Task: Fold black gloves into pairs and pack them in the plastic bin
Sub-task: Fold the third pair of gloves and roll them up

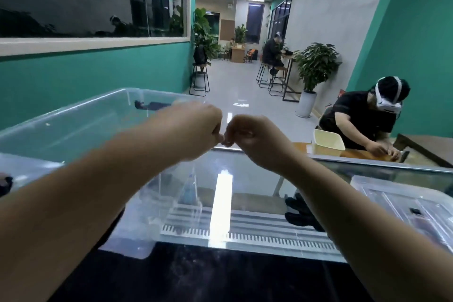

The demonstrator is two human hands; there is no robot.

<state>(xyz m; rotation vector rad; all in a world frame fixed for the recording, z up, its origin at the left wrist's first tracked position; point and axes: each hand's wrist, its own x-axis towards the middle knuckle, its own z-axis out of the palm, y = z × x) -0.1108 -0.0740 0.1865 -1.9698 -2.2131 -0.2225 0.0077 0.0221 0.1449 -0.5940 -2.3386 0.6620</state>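
Far L edge: dark item (5,185), prob. a black glove, cut off by frame; can't confirm.

L: clear plastic bin (73,115), large, see-through, on tabletop (220,274) (dark surface near viewer, glass section behind it). Small dark shape (150,105) seen through bin's far wall; can't tell what it is or whether inside.

L-centre: left hand (196,127), forearm bare, raised above bin's R end. Fingers curled in, tips pinched together; nothing visibly held, too small/blurred to be sure.

Centre: right hand (252,137), also raised, fingers curled to a loose fist, tips touching those of L hand. Held item, if any: can't tell.

Centre-R, below R forearm: black gloves (300,213), bunched pile on glass part of tabletop, partly hidden by arm, apart from bin, not in either hand.

R: clear lid (402,201), flat on tabletop, just beside gloves.

R background: seated person (355,117), dark top, white headset, hands on a wood table; cream tub (328,141) beside them.

Rear: potted plant (316,64), stools, another person at a high table.
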